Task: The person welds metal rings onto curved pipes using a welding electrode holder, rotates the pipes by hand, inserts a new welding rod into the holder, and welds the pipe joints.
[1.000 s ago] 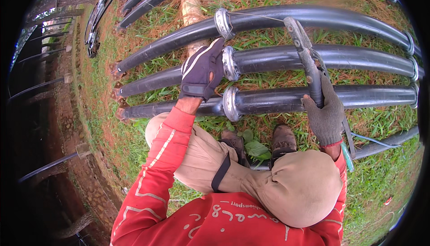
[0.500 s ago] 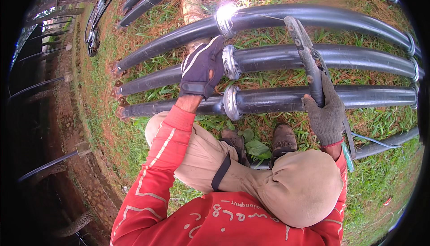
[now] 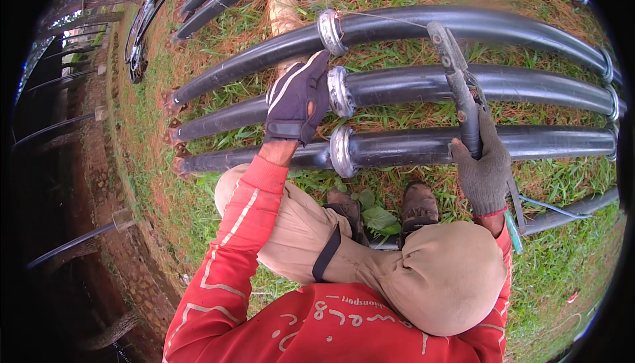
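Observation:
In my right hand, wearing a grey knit glove, is a dark, worn electrode holder with a thin rod reaching left to a silver flange on the upper black curved pipe. My left hand, in a black striped glove, lies over the middle pipe just left of its flange. Its fingers are together, their tips near the upper pipe; what is under them is hidden. The nearest pipe has a similar flange.
A log lies beneath the pipes on grass and pine needles. More pipes lie beyond, with black cables at the upper left. A dark dirt area with bars is at left. My knees and boots are below.
The bright arc seen at the upper flange half a second ago is gone. The holder in my right hand has shifted slightly to the right. My left hand is almost unchanged.

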`<state>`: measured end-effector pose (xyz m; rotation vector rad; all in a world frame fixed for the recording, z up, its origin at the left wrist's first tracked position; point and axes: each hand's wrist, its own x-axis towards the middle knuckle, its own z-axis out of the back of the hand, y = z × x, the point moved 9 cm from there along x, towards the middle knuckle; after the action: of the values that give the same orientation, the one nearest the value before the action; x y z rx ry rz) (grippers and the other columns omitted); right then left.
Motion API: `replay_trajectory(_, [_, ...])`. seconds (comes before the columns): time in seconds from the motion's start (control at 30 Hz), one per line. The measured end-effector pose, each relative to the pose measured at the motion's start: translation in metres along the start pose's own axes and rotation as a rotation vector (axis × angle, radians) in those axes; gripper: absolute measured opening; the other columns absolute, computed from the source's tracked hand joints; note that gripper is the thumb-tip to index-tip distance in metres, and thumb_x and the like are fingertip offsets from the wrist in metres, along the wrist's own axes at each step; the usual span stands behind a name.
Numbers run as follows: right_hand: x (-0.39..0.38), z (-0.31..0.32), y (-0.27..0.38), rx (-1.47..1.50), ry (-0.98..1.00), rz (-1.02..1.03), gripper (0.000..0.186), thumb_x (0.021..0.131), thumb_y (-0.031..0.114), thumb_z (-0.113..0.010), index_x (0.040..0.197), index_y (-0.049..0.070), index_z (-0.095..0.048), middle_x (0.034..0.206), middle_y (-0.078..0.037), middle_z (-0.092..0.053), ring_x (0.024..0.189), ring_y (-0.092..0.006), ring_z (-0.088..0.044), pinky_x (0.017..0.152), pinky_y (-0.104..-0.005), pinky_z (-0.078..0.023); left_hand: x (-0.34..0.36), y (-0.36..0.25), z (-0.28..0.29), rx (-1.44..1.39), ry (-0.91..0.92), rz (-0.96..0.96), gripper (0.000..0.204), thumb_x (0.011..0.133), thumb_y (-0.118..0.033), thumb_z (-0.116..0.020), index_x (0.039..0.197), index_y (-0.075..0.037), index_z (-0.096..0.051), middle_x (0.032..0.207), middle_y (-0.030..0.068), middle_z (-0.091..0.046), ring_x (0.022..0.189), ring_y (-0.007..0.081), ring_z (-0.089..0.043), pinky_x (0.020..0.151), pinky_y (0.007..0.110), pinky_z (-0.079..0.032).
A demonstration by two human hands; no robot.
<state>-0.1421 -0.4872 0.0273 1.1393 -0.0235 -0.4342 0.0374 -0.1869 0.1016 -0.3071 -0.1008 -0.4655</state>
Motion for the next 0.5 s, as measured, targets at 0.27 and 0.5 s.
replay_trajectory(0.27, [0.0005,-0.0020,-0.0021,0.014,-0.002,0.007,0.072,0.093,0.005,-0.084,0.160,0.001,-0.058,0.138,-0.023,-0.075,0.118,-0.0228,-0.077,0.095,-0.0365,-0.061,0.0013,-0.0028,-0.0004,0.006,0.028,0.015,0.031,0.103,-0.010,-0.069,0.134,-0.009,-0.076,0.104,0.0221,-0.078,0.095,0.0435,-0.076,0.084,0.048,-0.060])
replay_trajectory(0.5, [0.0018,-0.0031,-0.0006,-0.009,-0.006,0.068,0.071,0.093,0.006,-0.084,0.160,0.002,-0.058,0.141,-0.023,-0.075,0.124,-0.0257,-0.076,0.101,-0.0376,-0.059,0.0003,0.0001,-0.0003,-0.002,-0.011,-0.024,0.034,0.101,-0.012,-0.070,0.134,-0.013,-0.076,0.098,0.0213,-0.075,0.090,0.0447,-0.074,0.080,0.052,-0.058])
